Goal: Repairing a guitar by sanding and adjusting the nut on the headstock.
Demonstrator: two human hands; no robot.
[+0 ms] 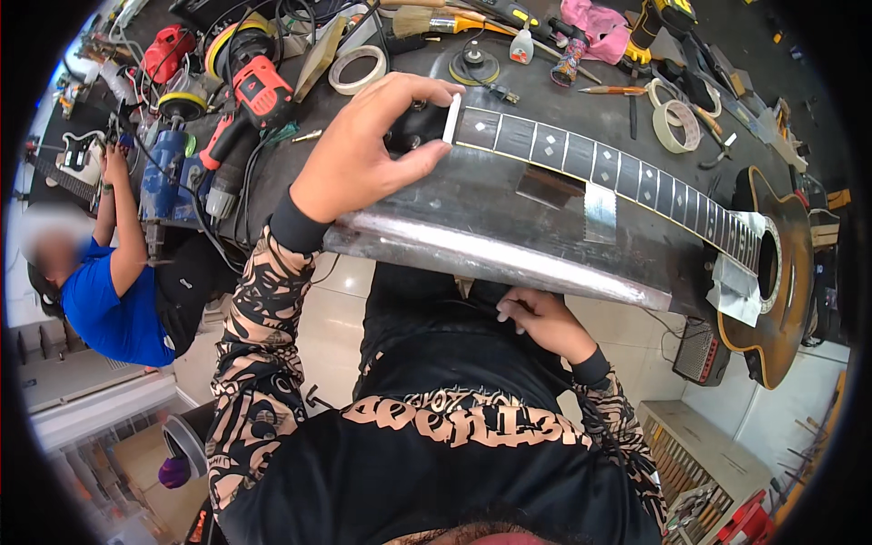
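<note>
An acoustic guitar lies on its back across the bench, its dark body (788, 272) at the right and its fretboard (590, 159) running left. The fretboard has pale diamond inlays. At its left end my left hand (363, 136) pinches a white guitar nut (451, 118) between thumb and index finger. The nut stands crosswise at the fretboard's end, and the dark headstock (415, 125) is partly hidden by the hand. My right hand (548, 324) is low by my lap, below the bench edge, with fingers curled; whether anything is in them is hidden.
Masking tape (748, 292) covers the guitar near its soundhole. On the dark bench (427, 209) lie a red polisher (261, 91), tape rolls (677, 127), a brush (427, 22), a small glue bottle (521, 45) and cables. At the left, a person in blue (118, 300) works on another guitar.
</note>
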